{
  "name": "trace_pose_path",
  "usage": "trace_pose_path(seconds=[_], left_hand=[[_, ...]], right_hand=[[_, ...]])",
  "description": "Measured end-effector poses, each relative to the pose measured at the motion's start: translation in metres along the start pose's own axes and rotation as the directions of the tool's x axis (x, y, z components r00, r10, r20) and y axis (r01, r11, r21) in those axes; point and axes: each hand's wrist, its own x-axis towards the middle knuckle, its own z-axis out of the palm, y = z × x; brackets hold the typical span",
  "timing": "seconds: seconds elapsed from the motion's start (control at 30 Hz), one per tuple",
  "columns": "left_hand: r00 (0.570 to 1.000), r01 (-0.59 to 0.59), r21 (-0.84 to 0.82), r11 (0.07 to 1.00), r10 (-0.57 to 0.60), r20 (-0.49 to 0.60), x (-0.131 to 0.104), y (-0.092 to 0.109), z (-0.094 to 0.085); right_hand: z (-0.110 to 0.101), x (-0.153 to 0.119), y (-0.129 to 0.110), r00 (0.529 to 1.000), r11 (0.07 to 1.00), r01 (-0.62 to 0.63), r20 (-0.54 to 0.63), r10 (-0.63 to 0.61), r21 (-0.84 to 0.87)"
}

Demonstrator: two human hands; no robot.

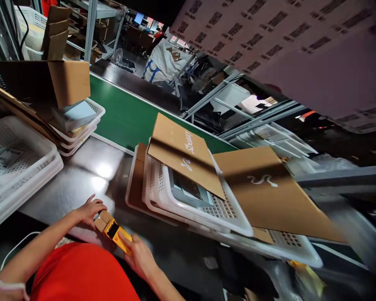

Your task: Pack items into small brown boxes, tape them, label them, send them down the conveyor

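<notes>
Low in front of my red top, my right hand (141, 255) is closed around a yellow handheld device (120, 238) with a dark window on its upper face. Its front end meets a small brown cardboard box (102, 220); whether the two are joined, I cannot tell. My left hand (90, 211) curls its fingers over the far end of that box, partly hiding it. Both hands are over the near edge of a shiny metal table (94, 167).
White perforated baskets (47, 167) stand at left, near an open cardboard box (70, 83). To the right, stacked white baskets (238, 217) carry cardboard sheets (188, 154). A green conveyor belt (122, 113) runs behind. A printed sheet (269, 37) hangs overhead.
</notes>
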Motion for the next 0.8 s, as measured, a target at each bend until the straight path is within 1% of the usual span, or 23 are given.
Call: trace_pose_path(seconds=[0.03,0.07,0.1,0.13,0.17,0.2,0.23,0.27,0.33,0.37,0.4,0.47,0.53,0.6,0.67,0.73,0.8], left_hand=[[0.999,0.014,0.011,1.0,-0.014,0.029,0.0,0.005,-0.001],[0.997,0.054,0.024,0.998,-0.055,0.049,0.0,0.011,-0.002],[0.991,0.12,0.039,0.992,-0.122,0.047,0.002,0.02,-0.002],[0.978,0.204,0.053,0.977,-0.206,0.021,0.005,0.029,0.0],[0.953,0.302,0.064,0.951,-0.301,-0.028,0.01,0.04,0.003],[0.913,0.403,0.07,0.912,-0.397,-0.093,0.015,0.051,0.006],[0.862,0.495,0.074,0.866,-0.478,-0.166,0.021,0.062,0.011],[0.812,0.565,0.081,0.821,-0.535,-0.234,0.027,0.072,0.015],[0.734,0.655,0.105,0.748,-0.596,-0.326,0.036,0.087,0.023],[0.709,0.68,0.12,0.723,-0.608,-0.357,0.039,0.091,0.026],[0.699,0.692,0.138,0.708,-0.61,-0.374,0.04,0.094,0.028],[0.695,0.701,0.175,0.691,-0.608,-0.385,0.041,0.096,0.027],[0.691,0.71,0.207,0.673,-0.611,-0.386,0.041,0.094,0.024],[0.688,0.717,0.233,0.657,-0.612,-0.389,0.042,0.093,0.021],[0.693,0.714,0.253,0.653,-0.604,-0.394,0.042,0.091,0.02],[0.7,0.707,0.269,0.654,-0.591,-0.402,0.042,0.091,0.021],[0.696,0.71,0.288,0.643,-0.577,-0.428,0.04,0.092,0.023]], right_hand=[[-0.002,-0.002,0.001,1.0,1.0,0.001,0.004,-0.001,-0.008],[-0.003,-0.004,0.002,1.0,1.0,0.001,0.005,-0.001,-0.017],[-0.006,-0.003,0.001,1.0,1.0,0.005,0.006,-0.005,-0.024],[-0.007,-0.002,0.001,1.0,1.0,0.013,0.005,-0.012,-0.026],[-0.008,-0.001,0.0,1.0,1.0,0.021,0.002,-0.02,-0.022],[-0.009,0.001,-0.001,1.0,1.0,0.027,-0.006,-0.027,-0.012],[-0.008,0.002,-0.002,0.999,0.999,0.035,-0.017,-0.034,0.005],[-0.007,0.003,-0.002,0.999,0.999,0.043,-0.032,-0.042,0.025],[-0.002,0.001,0.001,0.996,0.996,0.065,-0.059,-0.062,0.062],[0.001,-0.003,0.005,0.995,0.994,0.077,-0.065,-0.072,0.076],[0.004,-0.009,0.011,0.995,0.993,0.082,-0.065,-0.077,0.087],[0.011,-0.026,0.028,0.997,0.992,0.069,-0.04,-0.065,0.107],[0.019,-0.044,0.047,0.999,0.99,0.044,-0.012,-0.043,0.132],[0.027,-0.055,0.061,1.0,0.988,0.03,-0.008,-0.029,0.155],[0.033,-0.055,0.067,0.999,0.985,0.029,-0.026,-0.025,0.172],[0.038,-0.047,0.066,0.998,0.981,0.032,-0.05,-0.023,0.191],[0.042,-0.036,0.063,0.997,0.974,0.039,-0.08,-0.022,0.225]])
